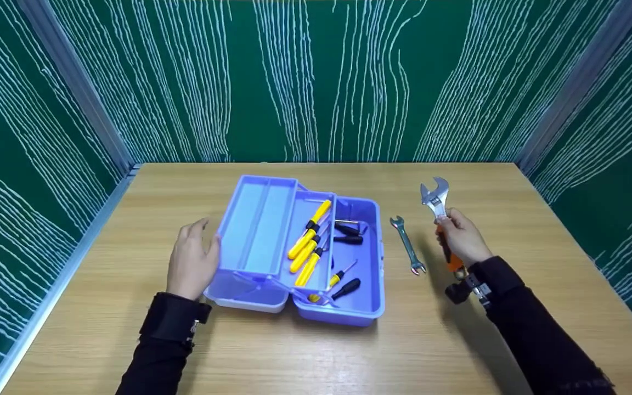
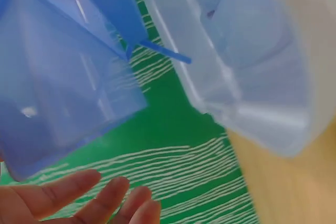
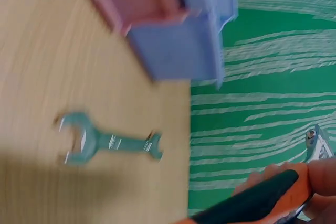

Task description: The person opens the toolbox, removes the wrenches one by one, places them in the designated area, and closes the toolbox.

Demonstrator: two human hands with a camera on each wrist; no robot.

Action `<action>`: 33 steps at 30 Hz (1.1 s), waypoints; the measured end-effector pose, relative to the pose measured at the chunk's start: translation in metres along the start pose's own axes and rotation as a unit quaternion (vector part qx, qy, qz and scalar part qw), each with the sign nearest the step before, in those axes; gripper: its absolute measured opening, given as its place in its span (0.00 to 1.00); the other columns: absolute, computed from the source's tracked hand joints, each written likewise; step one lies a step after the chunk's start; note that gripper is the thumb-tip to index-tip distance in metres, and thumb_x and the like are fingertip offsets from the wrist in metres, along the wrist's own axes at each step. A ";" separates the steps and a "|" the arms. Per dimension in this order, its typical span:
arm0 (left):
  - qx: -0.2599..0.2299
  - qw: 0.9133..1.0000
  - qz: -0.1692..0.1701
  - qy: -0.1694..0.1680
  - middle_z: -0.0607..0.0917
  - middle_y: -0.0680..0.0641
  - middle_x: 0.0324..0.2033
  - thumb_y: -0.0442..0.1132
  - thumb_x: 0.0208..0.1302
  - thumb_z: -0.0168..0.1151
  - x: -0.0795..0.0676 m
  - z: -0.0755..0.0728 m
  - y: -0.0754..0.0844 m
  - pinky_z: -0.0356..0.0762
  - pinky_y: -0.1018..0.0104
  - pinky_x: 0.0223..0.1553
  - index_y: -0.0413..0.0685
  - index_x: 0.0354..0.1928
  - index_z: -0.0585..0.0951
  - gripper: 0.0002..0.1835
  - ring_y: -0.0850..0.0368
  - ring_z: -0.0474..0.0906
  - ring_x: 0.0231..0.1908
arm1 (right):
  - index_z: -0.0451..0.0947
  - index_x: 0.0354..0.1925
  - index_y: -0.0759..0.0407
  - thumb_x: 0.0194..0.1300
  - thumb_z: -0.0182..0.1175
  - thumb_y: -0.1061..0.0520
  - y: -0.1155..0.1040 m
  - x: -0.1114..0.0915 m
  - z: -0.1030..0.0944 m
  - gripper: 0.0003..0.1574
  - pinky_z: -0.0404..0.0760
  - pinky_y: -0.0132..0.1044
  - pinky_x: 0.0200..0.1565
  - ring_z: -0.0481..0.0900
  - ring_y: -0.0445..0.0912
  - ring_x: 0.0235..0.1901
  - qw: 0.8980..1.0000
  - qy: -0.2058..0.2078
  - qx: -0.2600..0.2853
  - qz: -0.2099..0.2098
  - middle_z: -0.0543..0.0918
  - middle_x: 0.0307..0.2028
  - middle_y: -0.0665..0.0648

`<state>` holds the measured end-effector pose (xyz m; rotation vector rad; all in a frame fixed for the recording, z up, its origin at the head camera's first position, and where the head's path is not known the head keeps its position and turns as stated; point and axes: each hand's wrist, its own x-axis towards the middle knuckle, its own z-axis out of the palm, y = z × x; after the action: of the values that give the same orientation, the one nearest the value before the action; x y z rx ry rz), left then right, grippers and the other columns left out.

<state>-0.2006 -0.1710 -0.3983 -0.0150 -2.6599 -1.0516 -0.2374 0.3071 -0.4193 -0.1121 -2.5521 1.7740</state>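
Setting: wooden table (image 1: pixel 316 351) enclosed by green walls (image 1: pixel 316 77) streaked with white wavy lines.
Right hand: right hand (image 1: pixel 461 237) lifted a little above the table to the right of the box, fingers curled round the handle of an adjustable wrench (image 1: pixel 440 219).
Adjustable wrench: silver head pointing up and away from the person, orange and black grip running through the fist and showing below it; the right wrist view shows the orange and black grip under the fingers.
Left hand: left hand (image 1: pixel 191 260) at the left side of the toolbox (image 1: pixel 299 252), fingers straight and loosely spread, holding nothing; fingertips next to the raised tray, contact cannot be told. The left wrist view shows the spread fingers (image 2: pixel 94 198) below the translucent blue plastic.
Toolbox: light blue plastic, standing open in the middle of the table, fold-out tray (image 1: pixel 261 225) raised to the left, main tub to the right.
Screwdrivers: several with yellow handles (image 1: pixel 308 241) lying in the middle tray; black-handled ones (image 1: pixel 347 233) in the tub.
Open-end spanner: small grey spanner (image 1: pixel 407 244) flat on the table between the toolbox and the right hand, touching neither.
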 end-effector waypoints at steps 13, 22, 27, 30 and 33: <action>-0.075 0.996 -0.036 -0.032 0.81 0.30 0.53 0.36 0.73 0.46 0.003 0.004 -0.004 0.81 0.51 0.47 0.28 0.64 0.70 0.23 0.40 0.82 0.46 | 0.67 0.50 0.74 0.77 0.40 0.57 0.024 0.024 -0.015 0.20 0.67 0.31 0.25 0.68 0.39 0.23 0.982 -0.018 -0.187 0.029 0.77 0.29 0.56; -0.058 0.998 -0.016 -0.023 0.84 0.31 0.45 0.33 0.74 0.46 0.002 0.006 0.000 0.78 0.59 0.36 0.28 0.56 0.77 0.18 0.45 0.81 0.36 | 0.71 0.53 0.79 0.76 0.42 0.56 0.032 0.037 -0.014 0.26 0.69 0.33 0.31 0.71 0.46 0.29 0.965 -0.021 -0.257 0.055 0.76 0.32 0.59; -0.050 0.999 -0.009 -0.018 0.85 0.30 0.44 0.32 0.74 0.46 0.000 0.007 0.000 0.78 0.54 0.39 0.27 0.55 0.78 0.17 0.45 0.81 0.36 | 0.66 0.59 0.82 0.75 0.41 0.57 0.034 0.041 -0.010 0.28 0.77 0.46 0.44 0.76 0.62 0.44 0.957 -0.035 -0.280 0.070 0.77 0.47 0.75; -0.046 0.999 -0.007 -0.017 0.84 0.30 0.44 0.32 0.74 0.46 0.000 0.008 0.000 0.78 0.51 0.41 0.27 0.55 0.78 0.17 0.44 0.81 0.38 | 0.62 0.62 0.83 0.75 0.41 0.57 0.035 0.043 -0.008 0.30 0.75 0.55 0.55 0.73 0.67 0.53 0.953 -0.039 -0.291 0.080 0.73 0.56 0.80; -0.047 0.999 -0.011 -0.019 0.84 0.29 0.45 0.32 0.74 0.46 -0.001 0.009 0.000 0.78 0.49 0.44 0.27 0.55 0.77 0.18 0.42 0.81 0.40 | 0.64 0.61 0.83 0.74 0.44 0.58 0.039 0.045 -0.008 0.30 0.75 0.54 0.55 0.74 0.64 0.50 0.949 -0.038 -0.303 0.081 0.74 0.55 0.79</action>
<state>-0.2023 -0.1652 -0.4050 -0.0248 -2.6483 -1.1936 -0.2807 0.3312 -0.4534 -0.2759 -3.1294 0.9741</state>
